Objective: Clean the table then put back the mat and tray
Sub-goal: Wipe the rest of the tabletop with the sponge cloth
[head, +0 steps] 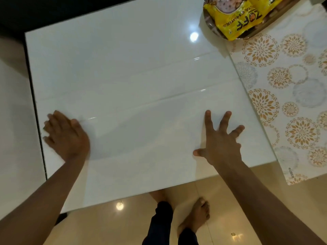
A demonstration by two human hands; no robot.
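The mat (134, 96), a large glossy white sheet with fold creases running across it, is lying flat over most of the desk (261, 167), filling the frame from about 10 o'clock to 4 o'clock, its near edge hanging just past the desk edge toward the person. The left hand (66, 134) is resting palm down on the mat at 9 o'clock near its left edge, fingers loosely spread and slightly blurred, gripping nothing. The right hand (221, 138) is pressing flat on the mat at about 4 o'clock, fingers splayed wide, thumb out to the side, also holding nothing. A patterned cover (286, 96) with gold and grey floral circles is showing along the right side from 2 to 4 o'clock, the mat's right edge lying over it; small lettering is printing near its lower corner. The tray (210, 26), a round dark-rimmed one, is sitting at 1 o'clock, partly on the mat's far right corner and partly on the patterned cover, cut off by the top of the frame. Yellow snack packets (230, 16) are lying in the tray, overhanging its near rim. A ceiling light is reflecting on the mat just beside the tray. At 6 o'clock the person's bare feet (196, 214) and dark trouser legs (161, 225) are standing on the shiny beige tiled floor (99, 227), just below the mat's near edge.
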